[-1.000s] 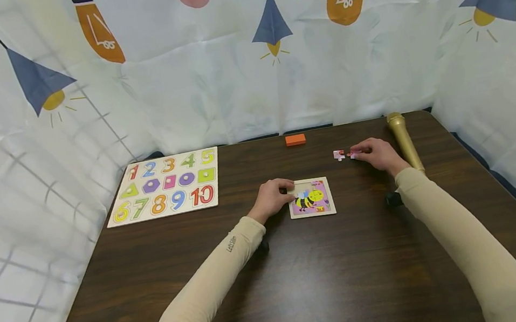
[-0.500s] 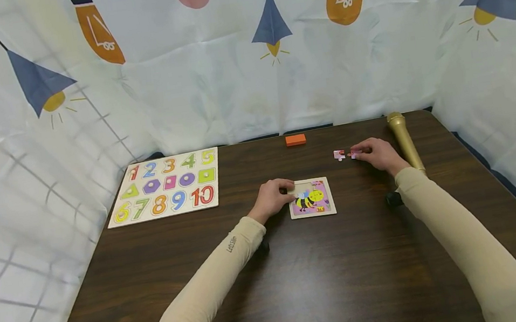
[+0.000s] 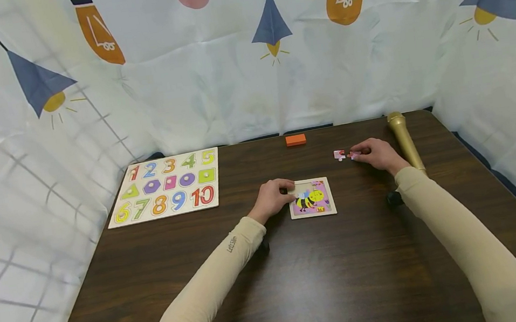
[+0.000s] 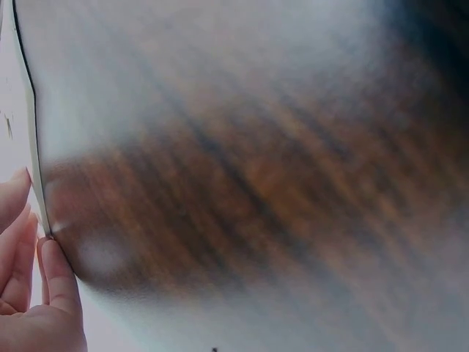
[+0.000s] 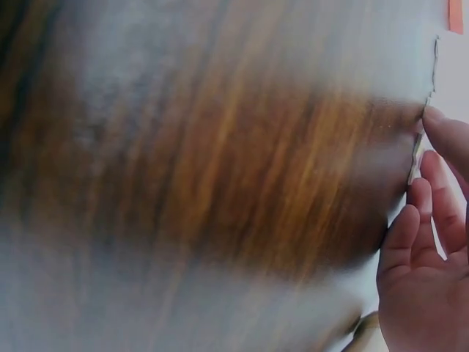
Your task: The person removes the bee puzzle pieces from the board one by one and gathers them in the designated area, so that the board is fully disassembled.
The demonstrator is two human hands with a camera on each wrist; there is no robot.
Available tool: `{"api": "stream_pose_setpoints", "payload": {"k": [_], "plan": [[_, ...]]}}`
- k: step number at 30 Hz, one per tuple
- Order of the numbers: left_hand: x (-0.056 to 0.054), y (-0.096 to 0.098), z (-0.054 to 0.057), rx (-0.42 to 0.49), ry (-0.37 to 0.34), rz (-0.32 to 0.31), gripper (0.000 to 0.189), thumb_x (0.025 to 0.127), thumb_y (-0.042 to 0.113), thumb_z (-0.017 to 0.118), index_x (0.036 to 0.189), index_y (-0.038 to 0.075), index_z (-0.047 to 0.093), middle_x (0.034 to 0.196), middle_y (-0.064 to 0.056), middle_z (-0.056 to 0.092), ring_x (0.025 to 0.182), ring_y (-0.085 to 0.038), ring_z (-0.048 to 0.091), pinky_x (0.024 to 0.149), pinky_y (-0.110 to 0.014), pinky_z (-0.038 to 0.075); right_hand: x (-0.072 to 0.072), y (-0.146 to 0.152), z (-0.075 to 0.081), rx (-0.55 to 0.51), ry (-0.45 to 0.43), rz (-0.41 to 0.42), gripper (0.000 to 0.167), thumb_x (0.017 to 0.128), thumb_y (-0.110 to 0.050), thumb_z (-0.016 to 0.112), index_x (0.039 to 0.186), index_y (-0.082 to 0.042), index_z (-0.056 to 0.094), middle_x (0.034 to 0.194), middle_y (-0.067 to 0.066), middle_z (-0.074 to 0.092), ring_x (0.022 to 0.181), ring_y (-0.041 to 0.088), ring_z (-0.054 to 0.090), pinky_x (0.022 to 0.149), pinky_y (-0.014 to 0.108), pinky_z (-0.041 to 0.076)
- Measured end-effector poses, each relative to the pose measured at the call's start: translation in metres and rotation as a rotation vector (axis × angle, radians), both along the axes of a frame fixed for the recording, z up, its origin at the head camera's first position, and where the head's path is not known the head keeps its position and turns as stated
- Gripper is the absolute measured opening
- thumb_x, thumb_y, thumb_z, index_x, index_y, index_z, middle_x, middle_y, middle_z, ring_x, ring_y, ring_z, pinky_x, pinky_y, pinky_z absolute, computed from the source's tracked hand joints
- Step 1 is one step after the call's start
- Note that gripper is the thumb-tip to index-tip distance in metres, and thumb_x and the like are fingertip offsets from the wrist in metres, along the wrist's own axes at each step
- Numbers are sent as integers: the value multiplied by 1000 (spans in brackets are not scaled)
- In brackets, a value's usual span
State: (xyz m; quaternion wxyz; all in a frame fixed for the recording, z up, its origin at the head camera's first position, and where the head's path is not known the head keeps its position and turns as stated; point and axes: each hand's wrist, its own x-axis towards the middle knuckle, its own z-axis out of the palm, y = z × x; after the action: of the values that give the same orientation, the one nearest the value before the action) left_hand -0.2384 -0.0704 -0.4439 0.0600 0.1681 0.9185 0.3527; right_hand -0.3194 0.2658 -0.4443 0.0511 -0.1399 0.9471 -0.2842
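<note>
A small square wooden jigsaw puzzle (image 3: 314, 197) with a bee picture lies flat near the table's middle; bare wood shows at its upper left. My left hand (image 3: 270, 200) holds its left edge between thumb and fingers, and the left wrist view has that pale edge (image 4: 33, 132) beside the fingertips. Farther right, my right hand (image 3: 379, 157) pinches a pink puzzle piece (image 3: 353, 155) low at the tabletop, partly covered by the fingers. Just left of it lies another pink puzzle piece (image 3: 339, 155). In the right wrist view, the pinched piece appears only as a thin edge.
A number-and-shape board (image 3: 165, 186) lies at the table's back left. An orange block (image 3: 295, 139) sits near the back edge. A gold, microphone-like cylinder (image 3: 406, 141) lies right of my right hand. Printed curtains surround the dark wooden table (image 3: 304, 285).
</note>
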Motion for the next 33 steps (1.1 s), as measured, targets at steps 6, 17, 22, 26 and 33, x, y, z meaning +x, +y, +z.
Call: {"api": "stream_pose_setpoints", "payload": {"k": [6, 17, 22, 26, 33], "plan": [[1, 0, 1, 1, -5, 3, 27, 87, 10, 72, 114, 3, 72, 123, -4, 67, 120, -22, 57, 104, -39, 41, 0, -2, -1, 9, 28, 8, 35, 97, -19, 62, 124, 4, 64, 119, 25, 58, 110, 39, 52, 96, 56, 40], [-1, 0, 1, -8, 9, -9, 28, 87, 11, 73, 114, 2, 72, 123, -5, 67, 122, -23, 57, 106, -39, 39, -1, -3, 0, 14, 15, 12, 35, 98, -18, 61, 124, 6, 63, 123, 27, 56, 114, 42, 51, 98, 57, 39], [0, 0, 1, -4, 2, -5, 28, 87, 10, 73, 114, 3, 72, 122, -5, 67, 121, -23, 57, 105, -39, 40, 0, -3, 0, 16, 1, 4, 36, 98, -18, 60, 126, 5, 62, 124, 27, 55, 115, 42, 51, 98, 57, 39], [0, 1, 2, 1, -14, 16, 30, 87, 11, 73, 116, 5, 72, 120, -5, 68, 118, -22, 58, 102, -39, 43, 0, -4, 1, 16, 5, 7, 37, 99, -18, 60, 127, 5, 61, 127, 28, 55, 116, 43, 51, 98, 57, 39], [6, 9, 7, 49, 3, 64, 29, 88, 11, 72, 116, 6, 71, 121, -8, 66, 112, -24, 58, 99, -39, 45, 5, -17, 6, -5, 51, -11, 35, 98, -16, 59, 126, 5, 61, 128, 28, 51, 116, 43, 51, 97, 57, 41]]}}
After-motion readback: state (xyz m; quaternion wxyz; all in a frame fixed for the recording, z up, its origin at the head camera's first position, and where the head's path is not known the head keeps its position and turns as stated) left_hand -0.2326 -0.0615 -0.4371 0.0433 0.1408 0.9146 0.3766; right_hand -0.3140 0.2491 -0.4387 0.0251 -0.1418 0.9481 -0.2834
